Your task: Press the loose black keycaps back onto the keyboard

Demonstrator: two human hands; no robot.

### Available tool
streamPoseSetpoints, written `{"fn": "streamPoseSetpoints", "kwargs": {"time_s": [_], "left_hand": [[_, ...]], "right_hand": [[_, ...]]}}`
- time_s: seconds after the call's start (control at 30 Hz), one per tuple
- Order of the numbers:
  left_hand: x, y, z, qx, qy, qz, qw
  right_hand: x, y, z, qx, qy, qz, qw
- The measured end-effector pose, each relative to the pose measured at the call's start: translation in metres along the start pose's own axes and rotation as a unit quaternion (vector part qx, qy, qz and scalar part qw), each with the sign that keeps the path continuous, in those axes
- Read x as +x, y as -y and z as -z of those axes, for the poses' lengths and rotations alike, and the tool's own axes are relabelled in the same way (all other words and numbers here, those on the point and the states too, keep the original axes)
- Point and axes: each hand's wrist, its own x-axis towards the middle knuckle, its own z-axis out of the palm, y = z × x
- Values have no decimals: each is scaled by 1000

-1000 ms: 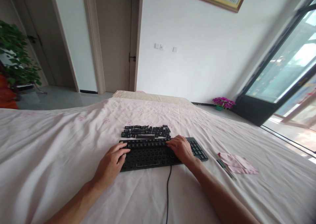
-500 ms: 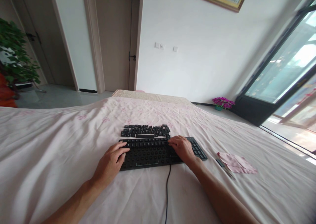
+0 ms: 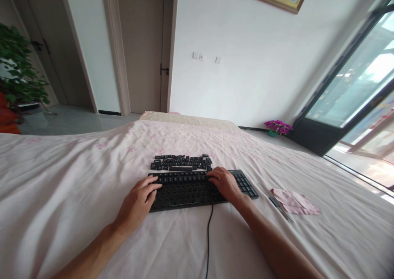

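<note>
Resting on the left end of the keyboard point(image 3: 184, 195): left hand point(image 3: 137, 199), fingers loosely spread and bent, thumb apart, nothing seen pinched. Right hand point(image 3: 226, 185) at the right end of the upper rows point(image 3: 180, 177), beside the number pad point(image 3: 245, 184); fingers drawn together, tips on or just over the keys. No telling whether a key sits between thumb and forefinger; the hand hides it.

Keyboard lies flat on the sheet point(image 3: 117, 250), between the hands. Upper rows carry keys; the studs point(image 3: 184, 193) below are bare. Loose keys point(image 3: 172, 163) in rough rows just beyond the far edge, spacebar point(image 3: 180, 169) in the nearest row. Cable point(image 3: 209, 229) runs from the near edge toward the person. Tool point(image 3: 276, 204) and pink cloth point(image 3: 295, 202) apart, to the right.

Handling notes (judgement): soft sheet probably gives under load, so left hand should brace the frame, not lean on keys. Right fingertips best square over one key, force straight along the stud, no sideways twist. Check each key sits level with its neighbours; wrist best clear of the bare studs
</note>
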Motion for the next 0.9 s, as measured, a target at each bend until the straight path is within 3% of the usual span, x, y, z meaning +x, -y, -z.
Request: {"fn": "streamPoseSetpoints", "kwargs": {"time_s": [0.27, 0.73, 0.9], "left_hand": [[0, 2, -2, 11, 8, 0, 1000], [0, 4, -4, 9, 8, 0, 1000], [-1, 5, -4, 12, 11, -1, 1000]], "right_hand": [[4, -2, 0, 12, 21, 32, 999], [-16, 25, 14, -134, 52, 28, 989], [-14, 23, 15, -120, 70, 31, 990]]}}
